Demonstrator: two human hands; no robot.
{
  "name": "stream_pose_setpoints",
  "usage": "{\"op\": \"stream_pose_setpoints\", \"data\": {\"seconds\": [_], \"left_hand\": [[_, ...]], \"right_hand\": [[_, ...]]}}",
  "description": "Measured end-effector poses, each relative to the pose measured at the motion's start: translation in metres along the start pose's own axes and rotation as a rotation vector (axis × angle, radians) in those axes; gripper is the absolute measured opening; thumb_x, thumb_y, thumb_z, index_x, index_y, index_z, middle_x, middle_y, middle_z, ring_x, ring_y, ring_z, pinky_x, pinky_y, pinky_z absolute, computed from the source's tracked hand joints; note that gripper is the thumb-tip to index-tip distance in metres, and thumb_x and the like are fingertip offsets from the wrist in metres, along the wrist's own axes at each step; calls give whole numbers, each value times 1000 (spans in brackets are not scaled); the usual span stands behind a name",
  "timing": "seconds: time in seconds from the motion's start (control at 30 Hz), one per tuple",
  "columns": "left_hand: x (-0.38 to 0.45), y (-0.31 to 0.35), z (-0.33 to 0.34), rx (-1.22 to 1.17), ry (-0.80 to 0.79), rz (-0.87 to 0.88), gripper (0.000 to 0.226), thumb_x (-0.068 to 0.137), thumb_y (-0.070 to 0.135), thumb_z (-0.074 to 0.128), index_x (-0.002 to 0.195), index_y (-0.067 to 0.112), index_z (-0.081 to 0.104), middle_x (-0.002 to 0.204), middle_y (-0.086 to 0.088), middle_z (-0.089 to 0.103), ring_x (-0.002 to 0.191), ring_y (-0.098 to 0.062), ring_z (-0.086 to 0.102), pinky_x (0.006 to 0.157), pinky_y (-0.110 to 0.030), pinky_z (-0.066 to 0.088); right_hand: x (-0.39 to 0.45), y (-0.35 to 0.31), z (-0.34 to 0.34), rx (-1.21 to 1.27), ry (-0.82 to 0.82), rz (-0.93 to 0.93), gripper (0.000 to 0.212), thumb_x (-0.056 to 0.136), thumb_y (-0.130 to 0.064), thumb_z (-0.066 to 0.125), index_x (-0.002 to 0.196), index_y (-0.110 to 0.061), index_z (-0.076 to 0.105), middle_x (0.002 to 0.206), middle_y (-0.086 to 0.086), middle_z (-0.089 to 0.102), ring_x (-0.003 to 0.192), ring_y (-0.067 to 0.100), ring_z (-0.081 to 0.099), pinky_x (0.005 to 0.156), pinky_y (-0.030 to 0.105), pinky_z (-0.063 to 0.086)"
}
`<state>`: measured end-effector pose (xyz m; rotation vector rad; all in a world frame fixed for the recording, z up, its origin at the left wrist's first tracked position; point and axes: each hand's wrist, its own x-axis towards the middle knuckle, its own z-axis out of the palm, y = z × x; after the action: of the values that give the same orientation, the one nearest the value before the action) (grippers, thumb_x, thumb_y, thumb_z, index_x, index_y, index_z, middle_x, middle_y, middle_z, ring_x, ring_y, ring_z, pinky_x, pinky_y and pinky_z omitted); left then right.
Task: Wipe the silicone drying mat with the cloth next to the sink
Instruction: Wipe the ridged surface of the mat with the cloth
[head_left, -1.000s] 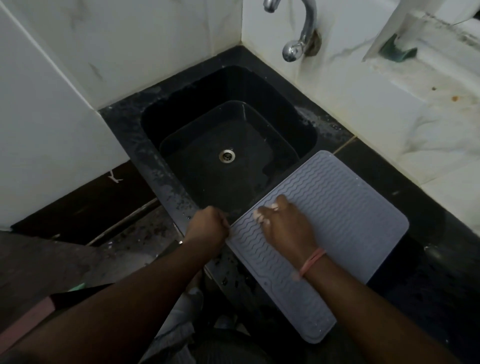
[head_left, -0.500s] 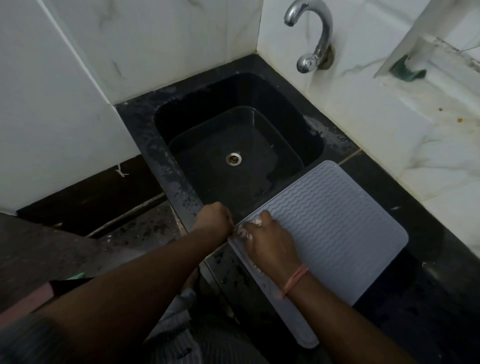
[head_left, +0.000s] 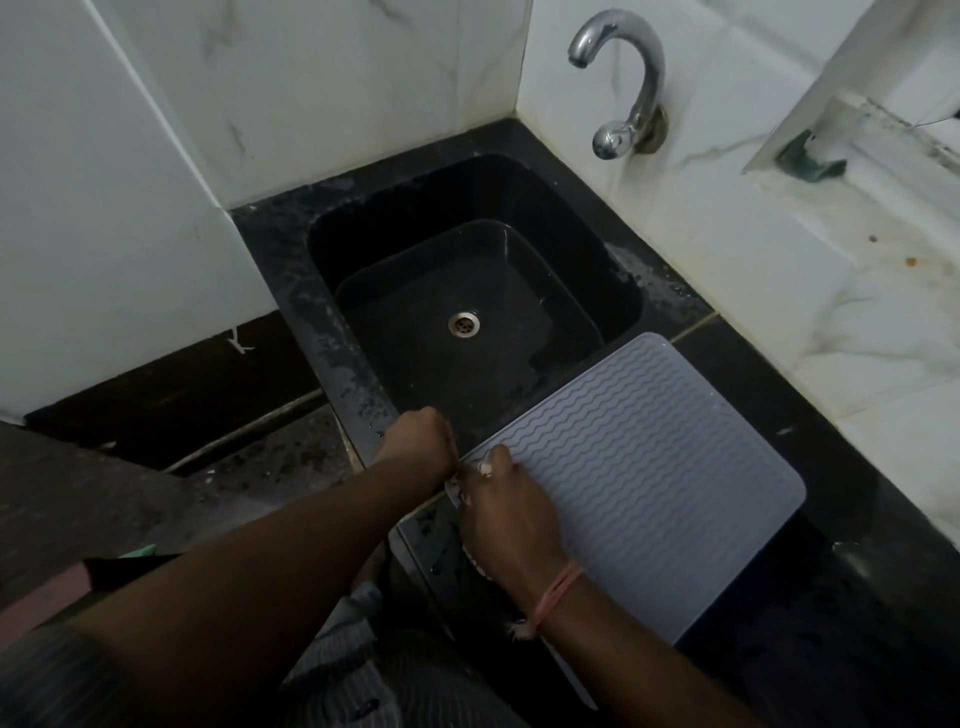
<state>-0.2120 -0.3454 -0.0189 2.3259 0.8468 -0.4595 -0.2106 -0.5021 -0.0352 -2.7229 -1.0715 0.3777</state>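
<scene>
A grey silicone drying mat (head_left: 649, 467) with wavy ridges lies on the black counter, just right of the sink, its left corner hanging over the basin. My left hand (head_left: 415, 447) is curled at that near-left corner and seems to pinch the mat's edge. Right beside it, my right hand (head_left: 506, 519) rests on the mat's left edge and grips a small white cloth (head_left: 484, 468). Only scraps of the cloth show under the fingers.
A black sink (head_left: 618, 291) with a metal drain sits in the corner, and a chrome tap (head_left: 631, 88) juts from the white tiled wall behind it. Black counter (head_left: 841, 623) extends right of the mat. A white ledge (head_left: 831, 234) runs along the right.
My right hand has slid with the cloth from the mat's left middle toward its near-left corner, up against my left hand. My left hand stays at the corner.
</scene>
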Motion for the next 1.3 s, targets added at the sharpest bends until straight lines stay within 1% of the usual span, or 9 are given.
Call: {"op": "stream_pose_setpoints", "data": {"seconds": [0.17, 0.3, 0.4, 0.47, 0.63, 0.8, 1.0, 1.17, 1.3], "left_hand": [[4, 0, 0, 28, -56, 0, 23, 88, 10, 66, 67, 16, 70, 83, -6, 73, 82, -20, 70, 67, -31, 57], [8, -1, 0, 43, -78, 1, 13, 89, 11, 67, 80, 13, 75, 86, -5, 72, 84, -19, 69, 72, -33, 60], [9, 0, 1, 46, -80, -11, 12, 89, 12, 67, 81, 13, 75, 86, -5, 72, 83, -18, 69, 75, -35, 62], [10, 0, 1, 51, -72, -15, 11, 89, 12, 68, 80, 13, 76, 85, -5, 72, 82, -18, 70, 76, -36, 63], [11, 2, 3, 54, -52, -22, 9, 85, 14, 72, 77, 13, 76, 81, -5, 73, 79, -20, 71, 73, -35, 63], [11, 0, 3, 73, -51, -18, 10, 87, 12, 69, 80, 12, 77, 84, -7, 73, 83, -22, 71, 75, -37, 63], [11, 0, 3, 69, -87, -14, 11, 92, 12, 66, 87, 12, 75, 91, -7, 72, 88, -21, 70, 81, -39, 63], [11, 0, 1, 62, -108, -3, 10, 92, 10, 66, 89, 11, 75, 92, -8, 72, 88, -21, 70, 82, -40, 63], [9, 2, 1, 74, -66, 10, 13, 91, 9, 65, 83, 11, 75, 88, -9, 73, 84, -22, 70, 78, -39, 62]], "right_hand": [[25, 47, -16, -44, 53, 47, 29, 91, -33, 62, 120, -30, 67, 126, 8, 46, 92, 24, 60, 63, 33, 52], [43, 80, -28, -73, 118, 157, 34, 95, -38, 62, 128, -30, 66, 126, 6, 47, 95, 19, 60, 71, 30, 57], [44, 73, -32, -44, 140, 231, 35, 95, -38, 63, 128, -26, 65, 125, 7, 47, 95, 18, 61, 75, 32, 59], [36, 54, -28, 8, 141, 221, 32, 96, -38, 60, 125, -25, 64, 124, 7, 47, 94, 19, 62, 75, 31, 59], [5, 18, -5, 121, 37, 50, 29, 96, -32, 52, 124, -30, 62, 120, 3, 42, 96, 21, 58, 74, 35, 57], [17, 54, -16, 60, 48, 9, 33, 98, -28, 54, 129, -36, 64, 125, 2, 43, 105, 21, 54, 77, 35, 56], [50, 107, -41, 6, 128, 170, 31, 99, -27, 57, 127, -35, 67, 125, 3, 46, 102, 18, 57, 80, 28, 56], [37, 76, -32, 11, 141, 178, 33, 98, -32, 59, 130, -29, 64, 129, 5, 46, 101, 17, 59, 80, 28, 57], [9, 25, -10, 57, 86, 51, 23, 95, -31, 51, 111, -30, 66, 120, 5, 47, 90, 19, 59, 69, 31, 53]]}}
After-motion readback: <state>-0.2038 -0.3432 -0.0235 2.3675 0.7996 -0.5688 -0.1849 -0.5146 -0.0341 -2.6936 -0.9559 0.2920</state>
